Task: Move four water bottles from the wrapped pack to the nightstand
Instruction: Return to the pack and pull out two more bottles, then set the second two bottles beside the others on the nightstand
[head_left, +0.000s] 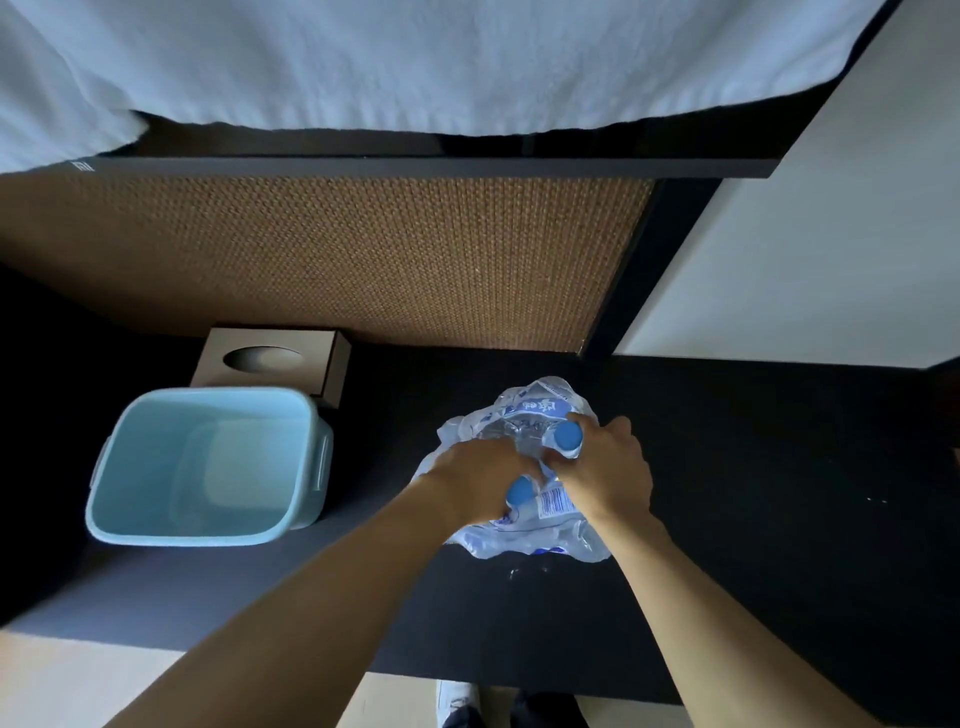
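Observation:
A pack of water bottles in clear plastic wrap (524, 530) stands on the black nightstand top (753, 493). Two blue caps show through the torn wrap, one at the back right (567, 435) and one at the front left (521, 489). My left hand (478, 475) presses on the left side of the pack, fingers curled into the wrap next to the front cap. My right hand (605, 470) grips the right side, its fingers around the neck of the back bottle. How many bottles stand inside the wrap is hidden.
A light blue plastic bin (156, 525) stands on the left of the surface, with a brown tissue box (332, 358) behind it. A woven brown panel (337, 260) rises at the back. White bedding (363, 62) hangs above. My shoes (457, 701) show below the front edge.

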